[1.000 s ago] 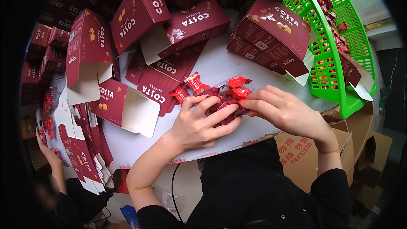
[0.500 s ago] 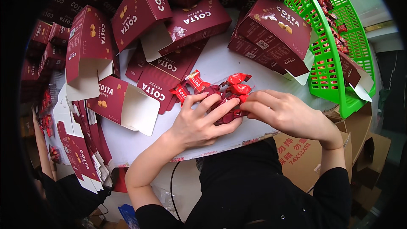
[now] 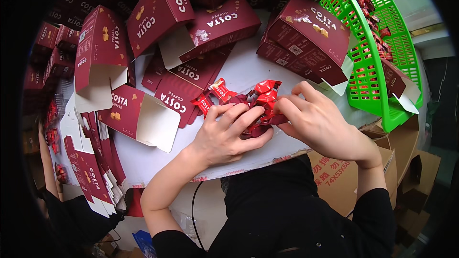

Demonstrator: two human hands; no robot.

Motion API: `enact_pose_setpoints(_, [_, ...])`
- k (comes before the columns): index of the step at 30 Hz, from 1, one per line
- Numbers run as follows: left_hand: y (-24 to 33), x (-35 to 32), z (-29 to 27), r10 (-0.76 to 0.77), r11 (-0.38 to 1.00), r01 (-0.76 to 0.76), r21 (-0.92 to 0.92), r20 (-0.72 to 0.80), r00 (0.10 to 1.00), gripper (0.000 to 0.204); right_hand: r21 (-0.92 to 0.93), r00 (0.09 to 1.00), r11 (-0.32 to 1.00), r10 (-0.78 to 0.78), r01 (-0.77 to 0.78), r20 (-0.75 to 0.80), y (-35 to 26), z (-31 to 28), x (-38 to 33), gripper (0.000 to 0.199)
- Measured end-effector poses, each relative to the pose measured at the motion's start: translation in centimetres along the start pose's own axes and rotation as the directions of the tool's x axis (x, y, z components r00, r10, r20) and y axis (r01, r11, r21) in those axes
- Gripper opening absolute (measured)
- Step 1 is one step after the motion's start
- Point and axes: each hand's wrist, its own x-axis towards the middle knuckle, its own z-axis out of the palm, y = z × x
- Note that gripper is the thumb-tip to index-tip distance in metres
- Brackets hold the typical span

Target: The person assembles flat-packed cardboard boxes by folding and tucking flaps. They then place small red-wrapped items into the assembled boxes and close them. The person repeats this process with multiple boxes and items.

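Small red and dark-red wrapped sweets [image 3: 266, 87] lie in a heap near the table's front edge. Curled over the heap's near left side is my left hand [image 3: 227, 136], its fingers closed around several of the sweets. My right hand [image 3: 318, 124] presses in from the right, with bent thumb and fingers gripping the sweets at that edge. Its fingertips are partly hidden. Two shiny red sweets stick out on top between the hands, and another red sweet [image 3: 221, 91] rests at the heap's far left.
Left of the heap lies an open maroon carton [image 3: 131, 114], with flat maroon cartons [image 3: 172, 98] behind it. More cartons are stacked along the back. A green basket [image 3: 375, 67] of sweets stands at right. Folded cartons [image 3: 88, 172] hang over the left edge, near another person's arm [image 3: 47, 162].
My right hand has shifted slightly, its knuckles rising and its fingers bending further into the heap. The top red sweets have turned and moved a little left. My left hand stays nearly still.
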Motion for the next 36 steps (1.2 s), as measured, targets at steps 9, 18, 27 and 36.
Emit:
enact_pose_setpoints(9, [-0.1, 0.1, -0.3, -0.008, 1.0, 0.008, 0.004, 0.017, 1.0, 0.038, 0.145, 0.996, 0.989, 0.026, -0.012, -0.091, 0.2, 0.8, 0.3, 0.022])
enact_pose_setpoints(18, [-0.3, 0.2, 0.0, -0.011, 1.0, 0.012, 0.023, -0.014, 1.0, 0.038, 0.127, 0.995, 0.991, -0.036, 0.048, -0.094, 1.0, 0.7, 0.7, 0.017])
enact_pose_setpoints(27, [-0.3, 0.2, -0.5, -0.036, 0.999, 0.036, -0.011, -0.006, 0.999, 0.037, 0.088, 0.986, 0.991, -0.091, 0.104, -0.143, 1.4, 0.0, 0.0, 0.023])
enact_pose_setpoints(36, [-0.3, 0.6, -0.4, -0.027, 1.0, 0.027, 0.013, 0.008, 1.0, 0.037, 0.007, 0.988, 0.996, -0.086, 0.088, -0.126, 2.2, 0.6, -0.8, 0.033])
